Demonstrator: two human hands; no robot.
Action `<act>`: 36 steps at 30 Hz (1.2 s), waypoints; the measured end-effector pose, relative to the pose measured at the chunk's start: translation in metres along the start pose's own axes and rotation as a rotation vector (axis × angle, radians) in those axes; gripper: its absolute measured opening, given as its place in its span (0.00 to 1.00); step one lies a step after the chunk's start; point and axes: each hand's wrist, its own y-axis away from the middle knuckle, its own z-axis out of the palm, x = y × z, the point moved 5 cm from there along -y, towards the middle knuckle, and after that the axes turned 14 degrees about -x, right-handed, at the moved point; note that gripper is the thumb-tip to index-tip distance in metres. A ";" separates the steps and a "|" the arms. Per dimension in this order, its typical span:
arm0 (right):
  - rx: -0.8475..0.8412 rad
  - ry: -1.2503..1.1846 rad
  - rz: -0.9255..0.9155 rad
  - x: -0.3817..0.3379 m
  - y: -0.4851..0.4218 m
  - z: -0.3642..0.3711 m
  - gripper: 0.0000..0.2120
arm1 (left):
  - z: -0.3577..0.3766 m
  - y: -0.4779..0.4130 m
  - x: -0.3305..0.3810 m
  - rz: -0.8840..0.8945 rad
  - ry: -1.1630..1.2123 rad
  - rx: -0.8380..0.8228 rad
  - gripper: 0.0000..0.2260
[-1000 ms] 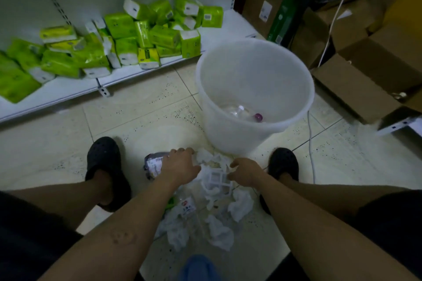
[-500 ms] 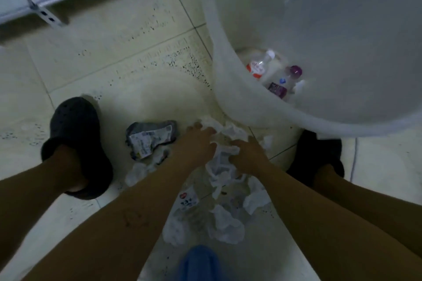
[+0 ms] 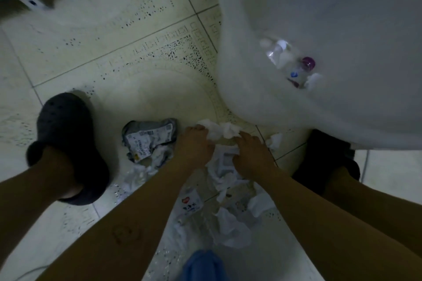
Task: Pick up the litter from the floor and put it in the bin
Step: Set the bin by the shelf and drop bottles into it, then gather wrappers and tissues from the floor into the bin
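1. White crumpled tissue point(image 3: 219, 131) lies heaped on the tiled floor point(image 3: 114, 52), just in front of the white plastic bin point(image 3: 251, 102), touching its base.
2. The left hand point(image 3: 194, 146) and right hand point(image 3: 252, 155) are both down in the pile, close together, fingers curled into the paper. They seem to be gathering a bunch between them, though the dim light hides how firm the hold is.
3. The tissue looks very light and soft. It should squash easily, so scooping from underneath with both palms would likely keep loose scraps from dropping.
4. Left of the pile, further from the bin, sits a crushed grey wrapper point(image 3: 148, 139) with a printed label.
5. Nearer the person than the bin, a clear plastic bottle point(image 3: 191, 205) lies among more tissue; it may be slippery.
6. Inside the bin rest bottles point(image 3: 294, 68) already thrown away.
7. Dark clogs point(image 3: 66, 143) stand either side of the pile. The bin's rim overhangs the pile, so the hands must lift up and around it.
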 end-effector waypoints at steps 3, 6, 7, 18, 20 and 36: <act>0.005 0.024 -0.011 -0.010 0.015 -0.006 0.22 | -0.014 0.016 0.004 0.000 0.121 0.030 0.12; -0.069 0.049 0.006 -0.018 0.037 -0.017 0.17 | -0.030 0.044 0.016 0.013 0.146 0.027 0.11; -0.132 0.037 0.004 -0.021 0.044 -0.021 0.16 | -0.035 0.055 0.021 0.010 0.126 0.026 0.10; 0.040 -0.108 -0.119 -0.048 0.176 -0.117 0.24 | -0.121 0.183 0.070 0.029 -0.049 0.105 0.10; 0.079 -0.094 -0.145 -0.056 0.199 -0.131 0.20 | -0.138 0.209 0.080 0.059 -0.059 0.197 0.11; 0.560 -0.337 -0.274 -0.046 0.314 -0.247 0.04 | -0.218 0.311 0.161 0.306 0.359 0.597 0.09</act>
